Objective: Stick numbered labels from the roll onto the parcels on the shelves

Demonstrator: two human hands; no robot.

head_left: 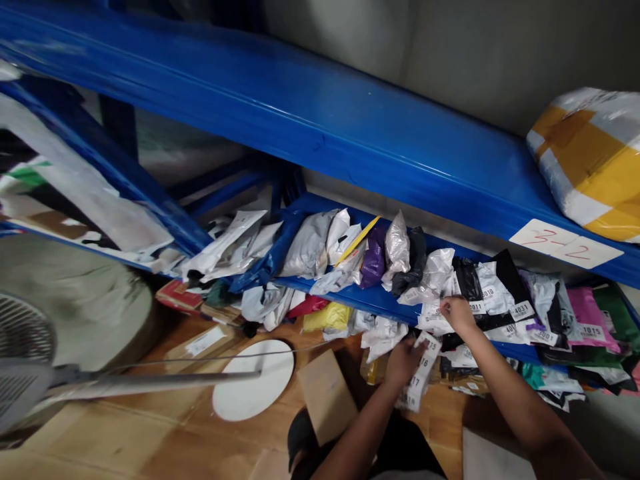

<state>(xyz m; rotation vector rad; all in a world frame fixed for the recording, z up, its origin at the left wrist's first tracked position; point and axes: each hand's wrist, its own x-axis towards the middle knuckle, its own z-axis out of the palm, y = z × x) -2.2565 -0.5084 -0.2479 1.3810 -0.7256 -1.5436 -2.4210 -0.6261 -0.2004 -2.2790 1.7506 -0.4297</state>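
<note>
Holding in the left hand (401, 363) a long, narrow white strip of printed labels (421, 373), slanted, with the upper end at the fingers and the lower end hanging free, nearer the body. Bearing black numbers down its length, ending in 15, 16, 17 and 18. Touching with the right hand (457, 315) a flat white piece with small dark print (434, 324), near the strip's upper end, partly covered by fingertips, too blurred to read.

Shelf beam (320, 127) across upper frame is blue, taped parcel (593, 163) at upper right yellow and white, plastic mailer (374, 257) near centre purple, label strip (424, 367) lower right of centre white with black numerals.
</note>
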